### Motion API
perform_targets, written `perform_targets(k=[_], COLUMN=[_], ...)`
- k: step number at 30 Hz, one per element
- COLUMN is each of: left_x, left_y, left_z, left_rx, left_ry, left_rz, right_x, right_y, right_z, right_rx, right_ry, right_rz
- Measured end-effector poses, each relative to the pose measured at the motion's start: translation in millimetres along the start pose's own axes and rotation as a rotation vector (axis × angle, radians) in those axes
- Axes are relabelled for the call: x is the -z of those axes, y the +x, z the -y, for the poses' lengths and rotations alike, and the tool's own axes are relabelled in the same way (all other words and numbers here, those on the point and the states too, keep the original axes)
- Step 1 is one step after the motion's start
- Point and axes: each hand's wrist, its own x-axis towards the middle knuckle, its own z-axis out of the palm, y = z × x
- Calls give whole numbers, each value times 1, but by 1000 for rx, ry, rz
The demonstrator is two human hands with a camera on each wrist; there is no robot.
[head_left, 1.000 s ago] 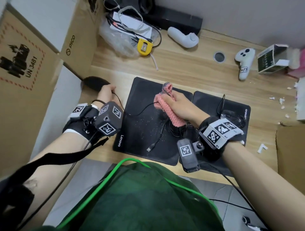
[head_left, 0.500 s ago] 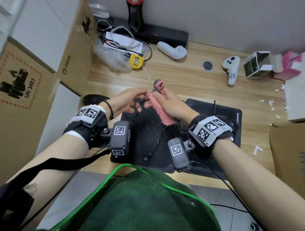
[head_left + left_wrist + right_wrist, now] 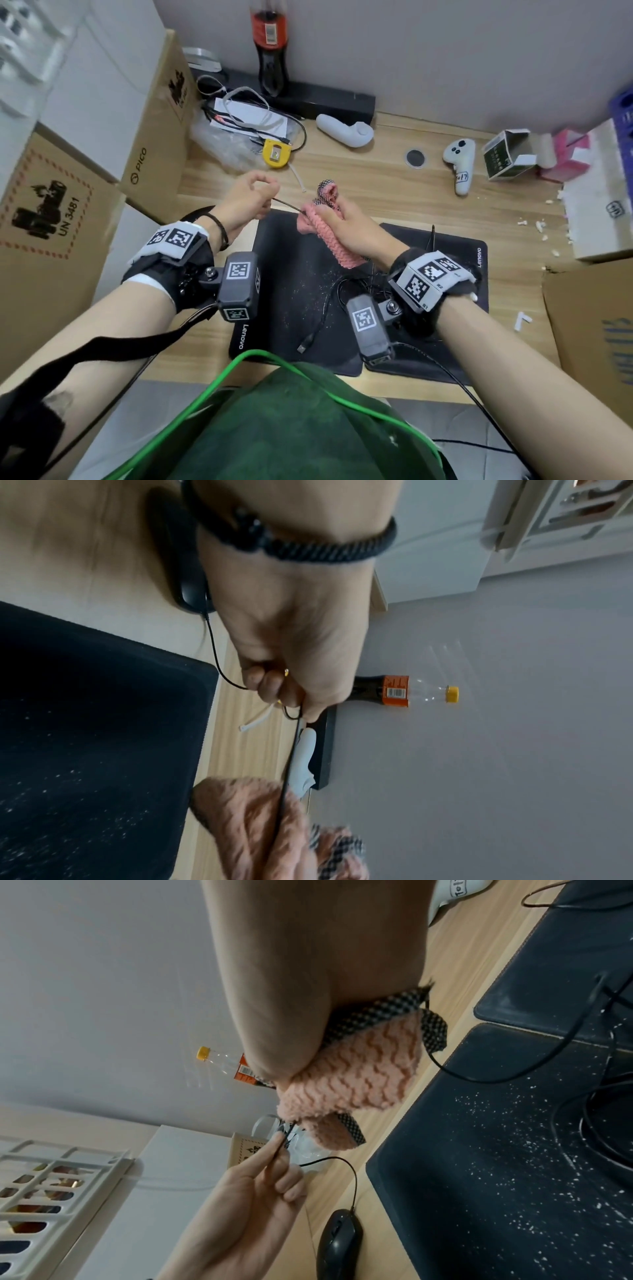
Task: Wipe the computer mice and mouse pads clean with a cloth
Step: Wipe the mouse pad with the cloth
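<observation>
My right hand (image 3: 342,219) grips a pink knitted cloth (image 3: 323,226) with a checked edge, held above the left black mouse pad (image 3: 291,308). The cloth is folded round a thin black mouse cable (image 3: 287,205). My left hand (image 3: 263,202) pinches that cable just left of the cloth, and the short stretch between the hands is taut. The cable runs down to a black mouse (image 3: 339,1242) lying on the desk left of the pad. White specks dot the left pad (image 3: 496,1177). The right pad (image 3: 455,260) lies beside it, partly hidden by my right wrist.
Cardboard boxes (image 3: 61,212) stand along the left, another (image 3: 589,325) at the right front. At the back are a cola bottle (image 3: 270,51), a yellow tape measure (image 3: 275,154) and two white controllers (image 3: 459,164). A loose cable with a USB plug (image 3: 303,347) lies on the left pad.
My left hand has left the mouse at the left, come across to the cloth and taken the cable. Both hands have risen, and the cable is now stretched between them.
</observation>
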Motion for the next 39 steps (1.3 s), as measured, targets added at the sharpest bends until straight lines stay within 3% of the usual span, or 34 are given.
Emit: perform_targets(k=[7, 12, 13, 16, 19, 23, 26, 28, 33, 36, 39], left_x=[32, 69, 75, 74, 57, 32, 21, 15, 21, 32, 45], left_y=[26, 38, 39, 44, 36, 15, 4, 0, 0, 2, 3], left_z=[8, 11, 13, 16, 5, -18, -25, -23, -8, 3, 8], left_rx=[-40, 76, 116, 130, 30, -113, -80, -50, 8, -8, -50], left_ry=[-11, 82, 111, 84, 123, 173, 342, 487, 508, 470, 416], left_rz=[-180, -596, -627, -537, -405, -122, 187, 324, 237, 238, 145], right_x=[18, 45, 48, 46, 34, 10, -9, -18, -27, -32, -34], right_y=[-3, -18, -20, -17, -10, 0, 13, 20, 27, 25, 21], right_z=[-8, -20, -26, -35, -31, -4, 14, 21, 29, 25, 19], right_rx=[-22, -77, -96, -136, -164, -120, -93, -88, -102, -72, -47], right_ry=[-108, -86, -66, -8, 44, 96, 139, 157, 118, 96, 38], right_rz=[23, 7, -5, -49, -44, -23, -12, -19, -21, 15, 67])
